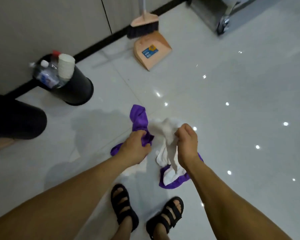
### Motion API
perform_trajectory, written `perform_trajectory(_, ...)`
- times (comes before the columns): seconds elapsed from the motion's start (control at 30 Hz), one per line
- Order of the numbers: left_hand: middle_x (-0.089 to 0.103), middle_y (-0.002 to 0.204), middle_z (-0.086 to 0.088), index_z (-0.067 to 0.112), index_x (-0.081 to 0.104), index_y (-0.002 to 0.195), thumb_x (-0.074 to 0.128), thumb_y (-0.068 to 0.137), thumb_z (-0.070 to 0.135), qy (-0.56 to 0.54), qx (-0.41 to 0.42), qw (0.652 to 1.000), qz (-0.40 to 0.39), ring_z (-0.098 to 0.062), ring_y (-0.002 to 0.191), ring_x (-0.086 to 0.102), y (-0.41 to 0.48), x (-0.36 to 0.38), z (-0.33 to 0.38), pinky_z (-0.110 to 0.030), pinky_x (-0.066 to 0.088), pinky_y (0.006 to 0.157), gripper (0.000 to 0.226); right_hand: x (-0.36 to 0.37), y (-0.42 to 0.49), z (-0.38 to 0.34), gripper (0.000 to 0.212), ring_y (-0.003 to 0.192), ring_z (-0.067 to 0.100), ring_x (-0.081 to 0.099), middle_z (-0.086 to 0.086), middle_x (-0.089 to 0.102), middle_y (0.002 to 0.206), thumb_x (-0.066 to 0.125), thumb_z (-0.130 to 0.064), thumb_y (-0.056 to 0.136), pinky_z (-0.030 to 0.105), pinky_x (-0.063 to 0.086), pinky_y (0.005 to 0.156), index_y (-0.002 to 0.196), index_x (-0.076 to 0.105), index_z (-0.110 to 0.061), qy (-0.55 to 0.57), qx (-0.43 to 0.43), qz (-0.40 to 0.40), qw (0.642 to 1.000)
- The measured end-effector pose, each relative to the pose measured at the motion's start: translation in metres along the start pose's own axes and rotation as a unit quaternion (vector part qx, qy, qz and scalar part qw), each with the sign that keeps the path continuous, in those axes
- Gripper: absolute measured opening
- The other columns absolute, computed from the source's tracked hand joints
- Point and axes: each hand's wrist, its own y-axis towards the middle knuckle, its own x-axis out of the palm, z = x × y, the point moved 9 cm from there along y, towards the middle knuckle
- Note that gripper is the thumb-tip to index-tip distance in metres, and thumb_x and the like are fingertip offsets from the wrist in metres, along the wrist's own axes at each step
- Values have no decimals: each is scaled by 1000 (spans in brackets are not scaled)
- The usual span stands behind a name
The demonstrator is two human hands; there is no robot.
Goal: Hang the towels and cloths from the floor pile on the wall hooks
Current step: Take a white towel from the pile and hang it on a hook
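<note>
A small pile of cloths lies on the glossy white floor just ahead of my sandalled feet. My left hand (pixel 135 146) grips a purple cloth (pixel 139 120) whose far end trails away across the tiles. My right hand (pixel 187 142) pinches a white cloth (pixel 165 130), which hangs down from the fingers. A second purple cloth (pixel 176 183) and more white cloth (pixel 168 176) lie on the floor under my right forearm. No wall hooks are in view.
A black bin (pixel 74 87) stuffed with bottles and paper cups stands by the wall at the left. A peach dustpan (pixel 151 49) and broom (pixel 144 25) lean further back. A metal wheeled cart (pixel 222 23) is at the top right. Another person's dark-clothed leg (pixel 16 118) is at the left edge.
</note>
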Motion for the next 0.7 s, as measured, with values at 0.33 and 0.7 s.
perform_trajectory(0.33,36,144,5,34,29,145,73,75,17,-13,146,989,3,-14,128,43,-143,-241,134,-22,41,91,85,81,-137,-275,23,67,15,43,8,44,70,45,-10,92,20,38,56,70,46,-4,-128,-85,-195,969)
perform_trajectory(0.7,66,71,12,26,66,75,71,65,42,-40,140,984,99,-9,71,65,-300,-388,133,-24,52,57,20,192,-289,-455,44,63,4,54,-9,60,74,81,-53,67,25,47,61,81,54,-20,-406,-294,-401,766)
